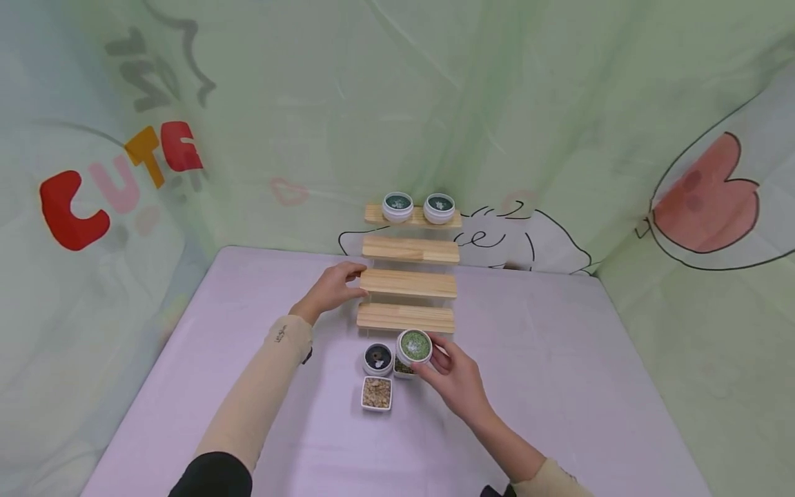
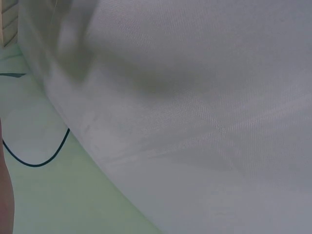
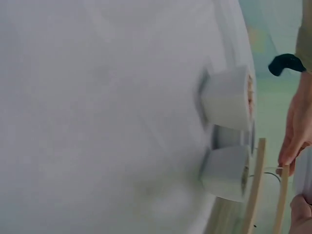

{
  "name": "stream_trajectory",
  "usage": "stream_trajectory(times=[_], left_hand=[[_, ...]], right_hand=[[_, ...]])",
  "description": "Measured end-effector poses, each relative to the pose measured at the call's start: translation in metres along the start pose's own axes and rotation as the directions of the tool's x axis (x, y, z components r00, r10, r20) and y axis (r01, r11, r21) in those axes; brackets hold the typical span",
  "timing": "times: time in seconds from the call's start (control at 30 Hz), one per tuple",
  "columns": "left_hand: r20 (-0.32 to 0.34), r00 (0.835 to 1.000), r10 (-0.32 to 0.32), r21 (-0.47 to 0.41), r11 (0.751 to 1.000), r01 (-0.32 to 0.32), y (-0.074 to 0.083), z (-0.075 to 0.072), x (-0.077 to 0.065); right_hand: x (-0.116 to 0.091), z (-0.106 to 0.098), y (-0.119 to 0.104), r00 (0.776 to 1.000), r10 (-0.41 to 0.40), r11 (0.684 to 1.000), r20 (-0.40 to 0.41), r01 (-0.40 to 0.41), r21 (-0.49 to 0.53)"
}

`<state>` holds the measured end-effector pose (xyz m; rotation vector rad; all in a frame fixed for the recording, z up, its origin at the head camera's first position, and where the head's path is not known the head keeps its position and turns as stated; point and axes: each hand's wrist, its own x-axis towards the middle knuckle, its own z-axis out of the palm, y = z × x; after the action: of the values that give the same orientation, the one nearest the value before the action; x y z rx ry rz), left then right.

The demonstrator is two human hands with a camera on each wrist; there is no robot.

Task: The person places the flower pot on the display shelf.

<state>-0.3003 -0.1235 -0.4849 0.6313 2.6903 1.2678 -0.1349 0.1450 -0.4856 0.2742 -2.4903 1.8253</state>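
My right hand (image 1: 456, 379) grips a small round white bowl with green contents (image 1: 415, 345) just in front of the lowest board. My left hand (image 1: 333, 288) holds the left end of the third board down on a four-tier wooden display stand (image 1: 408, 283), with fingers and thumb on either side of the board's end. The raised bowl partly covers a square white bowl of green bits (image 1: 404, 370). Beside that sits a round white bowl with dark contents (image 1: 378, 358). Nearer me stands a square white bowl of tan flakes (image 1: 377, 393).
Two round white bowls with dark green contents, a left one (image 1: 397, 206) and a right one (image 1: 439, 208), stand on the top board. A lilac cloth (image 1: 528, 386) covers the table. Behind it hangs a printed green curtain (image 1: 348, 103).
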Motion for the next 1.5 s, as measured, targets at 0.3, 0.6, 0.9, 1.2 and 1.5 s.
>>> stream_trajectory(times=[0.3, 0.6, 0.9, 1.2, 1.5], left_hand=[[-0.002, 1.0, -0.006, 0.015, 1.0, 0.006, -0.001, 0.001, 0.001], [-0.004, 1.0, -0.005, 0.019, 1.0, 0.005, -0.003, 0.001, 0.003], [-0.011, 1.0, 0.007, 0.017, 1.0, -0.007, -0.003, 0.001, 0.002], [-0.018, 1.0, -0.004, 0.018, 1.0, 0.005, -0.002, 0.0, 0.001], [-0.008, 1.0, -0.003, 0.008, 1.0, 0.003, -0.004, 0.002, 0.004]], right_hand=[[0.046, -0.001, -0.02, 1.0, 0.019, 0.998, -0.013, -0.018, 0.063], [0.081, -0.007, -0.038, 0.998, 0.049, 0.997, -0.042, -0.046, 0.067], [0.113, -0.009, -0.054, 0.992, 0.096, 0.995, -0.085, -0.094, 0.023], [0.137, 0.007, -0.06, 0.989, 0.095, 0.994, -0.113, -0.088, 0.065], [0.159, 0.015, -0.058, 0.986, 0.091, 0.994, -0.136, -0.099, -0.055]])
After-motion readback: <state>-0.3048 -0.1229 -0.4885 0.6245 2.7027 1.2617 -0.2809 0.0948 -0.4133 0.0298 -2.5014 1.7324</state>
